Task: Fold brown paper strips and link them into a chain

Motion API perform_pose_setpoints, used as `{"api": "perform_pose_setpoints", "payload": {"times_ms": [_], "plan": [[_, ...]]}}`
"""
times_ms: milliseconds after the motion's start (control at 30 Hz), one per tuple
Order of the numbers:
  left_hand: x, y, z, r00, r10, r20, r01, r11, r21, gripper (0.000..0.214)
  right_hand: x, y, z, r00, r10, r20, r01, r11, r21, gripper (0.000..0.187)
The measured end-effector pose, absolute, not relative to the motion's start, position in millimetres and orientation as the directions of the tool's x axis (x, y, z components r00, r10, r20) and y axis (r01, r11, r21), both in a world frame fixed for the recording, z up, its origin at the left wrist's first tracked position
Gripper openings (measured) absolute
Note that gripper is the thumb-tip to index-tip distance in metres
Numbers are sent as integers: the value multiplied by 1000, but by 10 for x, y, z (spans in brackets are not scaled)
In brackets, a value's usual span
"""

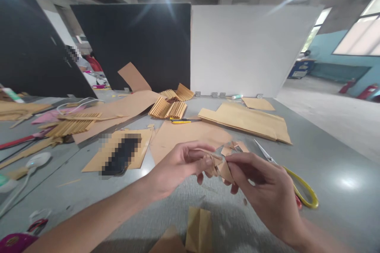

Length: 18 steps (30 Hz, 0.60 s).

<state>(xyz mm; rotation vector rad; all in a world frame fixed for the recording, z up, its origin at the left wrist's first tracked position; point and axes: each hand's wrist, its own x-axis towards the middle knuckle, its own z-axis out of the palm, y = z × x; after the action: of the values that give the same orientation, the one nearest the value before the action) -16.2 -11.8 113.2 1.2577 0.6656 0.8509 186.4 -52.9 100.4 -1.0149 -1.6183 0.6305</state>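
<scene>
Above the grey table (326,158), my left hand (178,166) and my right hand (261,189) meet over a small folded piece of brown paper (218,166). Both pinch it between thumb and fingers, the left from the left side, the right from the lower right. Small paper scraps (233,148) lie on the table just behind the hands. Scissors with yellow handles (297,184) rest to the right, partly hidden by my right hand. A folded brown sheet (198,225) lies below my hands near the table's front edge.
Flat brown paper sheets (246,120) lie behind, with pleated paper fans (169,106) and a yellow utility knife (181,120) further back. A blurred dark object (120,156) sits on paper at left. Black and white panels stand behind the table. Cables and more folded paper crowd the left.
</scene>
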Motion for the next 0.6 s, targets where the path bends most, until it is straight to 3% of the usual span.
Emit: {"api": "perform_pose_setpoints", "payload": {"times_ms": [167,333,600], "plan": [[-130,-187,1154,542,837,78,-177,23,984,19,1899,-536,1007,-14,833,554,363,520,-773,12],[-116,-251,1187,478,869,126,-163,-53,985,18,1898,-546,1078,-147,908,392,388,417,-822,18],[-115,-316,1176,434,881,190,70,-243,968,18,1849,-567,1087,-197,865,462,392,501,-772,16]]}}
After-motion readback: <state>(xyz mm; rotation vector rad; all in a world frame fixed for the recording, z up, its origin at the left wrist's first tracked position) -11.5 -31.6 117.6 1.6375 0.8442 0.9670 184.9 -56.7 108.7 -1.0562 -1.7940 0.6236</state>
